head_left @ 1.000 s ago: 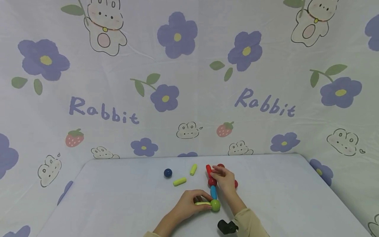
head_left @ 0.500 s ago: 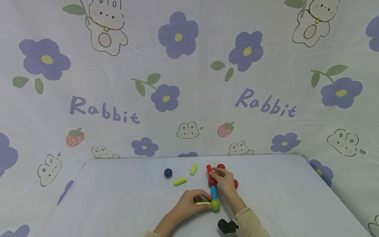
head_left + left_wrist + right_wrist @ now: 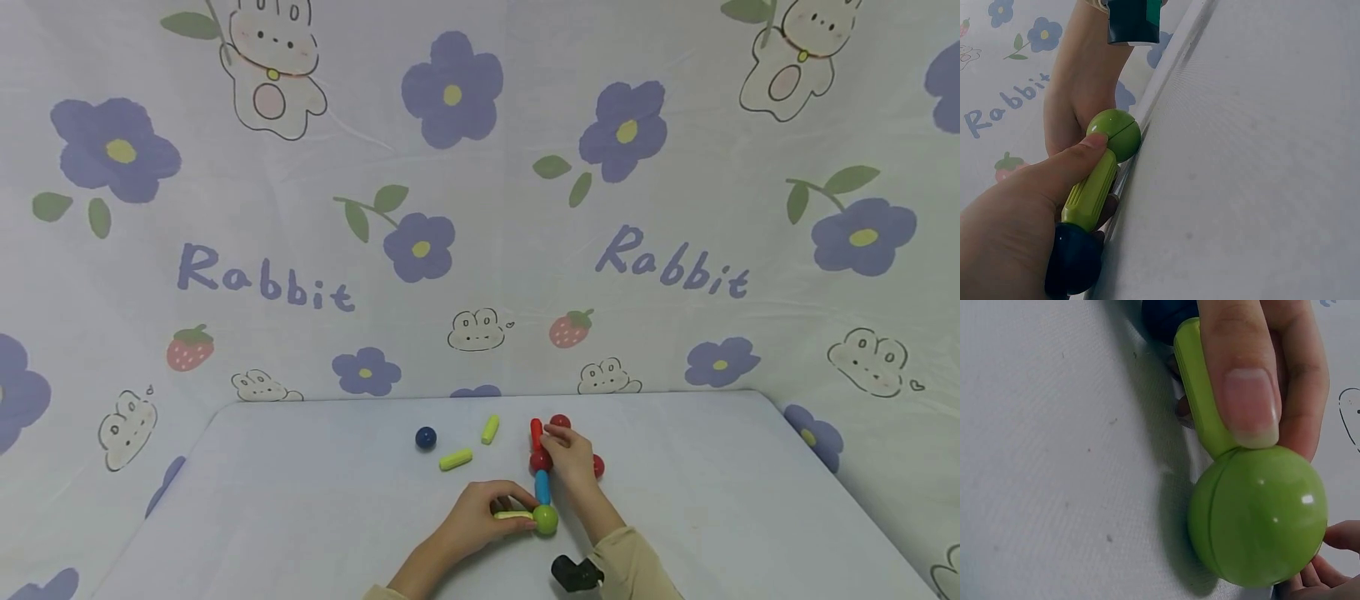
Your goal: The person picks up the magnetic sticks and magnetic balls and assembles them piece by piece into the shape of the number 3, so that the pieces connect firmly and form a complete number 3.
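My left hand (image 3: 480, 517) pinches a yellow-green ribbed rod (image 3: 1090, 194), thumb on top. A green ball (image 3: 546, 520) sits on one end of this rod and a dark blue ball (image 3: 1074, 262) on the other. From the green ball a blue rod (image 3: 542, 488) runs away to a red ball (image 3: 538, 462), with a red rod (image 3: 536, 432) standing beyond it in line. My right hand (image 3: 572, 460) holds the red pieces between thumb and fingers, right where rod and ball meet. In the right wrist view its fingertips (image 3: 1341, 534) show behind the green ball (image 3: 1260, 519).
Two loose yellow-green rods, one nearer (image 3: 456, 460) and one farther (image 3: 490, 429), lie left of the chain, with another dark blue ball (image 3: 425, 438). Two more red balls, one behind (image 3: 560, 422) and one beside the right hand (image 3: 597, 466), are partly covered. A black wrist camera (image 3: 576, 574) sits by the right sleeve.
The red rod's far end has swung a little to the right, and the red ball has shifted slightly with it. My right fingers followed; the left hand keeps its grip in place.
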`<state>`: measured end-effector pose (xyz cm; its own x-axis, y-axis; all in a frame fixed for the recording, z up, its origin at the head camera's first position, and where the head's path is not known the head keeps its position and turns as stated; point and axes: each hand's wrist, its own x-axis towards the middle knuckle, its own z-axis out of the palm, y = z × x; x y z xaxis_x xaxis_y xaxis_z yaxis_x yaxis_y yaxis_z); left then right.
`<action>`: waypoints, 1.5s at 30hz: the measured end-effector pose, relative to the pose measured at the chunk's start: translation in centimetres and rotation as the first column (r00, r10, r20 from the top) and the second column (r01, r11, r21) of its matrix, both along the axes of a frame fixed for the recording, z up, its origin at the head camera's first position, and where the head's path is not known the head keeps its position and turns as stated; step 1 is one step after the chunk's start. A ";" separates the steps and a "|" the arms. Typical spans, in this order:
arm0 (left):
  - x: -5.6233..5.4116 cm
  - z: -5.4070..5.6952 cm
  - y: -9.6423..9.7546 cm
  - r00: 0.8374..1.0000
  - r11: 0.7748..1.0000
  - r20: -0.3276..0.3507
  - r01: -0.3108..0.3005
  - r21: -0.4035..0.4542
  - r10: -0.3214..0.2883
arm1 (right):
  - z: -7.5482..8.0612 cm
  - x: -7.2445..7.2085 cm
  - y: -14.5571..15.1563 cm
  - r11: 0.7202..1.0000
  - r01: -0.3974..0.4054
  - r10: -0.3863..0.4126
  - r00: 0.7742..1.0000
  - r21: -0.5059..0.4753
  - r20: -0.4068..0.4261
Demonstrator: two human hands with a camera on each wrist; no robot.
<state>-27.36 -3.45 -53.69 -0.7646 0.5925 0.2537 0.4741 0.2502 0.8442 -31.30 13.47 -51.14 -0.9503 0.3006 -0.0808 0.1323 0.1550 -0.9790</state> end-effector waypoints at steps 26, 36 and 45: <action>0.1 -0.2 0.0 1.000 1.000 0.024 -0.007 -0.003 0.007 | -0.7 0.2 0.4 0.998 0.028 -0.023 0.997 0.063 -0.078; 0.0 -0.1 0.0 1.000 1.000 0.008 -0.003 0.002 0.003 | -0.1 0.0 0.8 0.972 0.149 -0.082 0.939 0.179 -0.335; -0.1 -0.3 0.0 1.000 1.000 0.007 0.000 0.018 0.000 | 0.0 -0.7 0.8 0.969 0.109 -0.025 0.936 0.222 -0.350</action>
<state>-27.42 -3.45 -53.97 -0.7661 0.5881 0.2592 0.4685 0.2350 0.8517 -32.02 14.25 -51.13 -0.8842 0.3347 0.3257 -0.1857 0.3878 -0.9028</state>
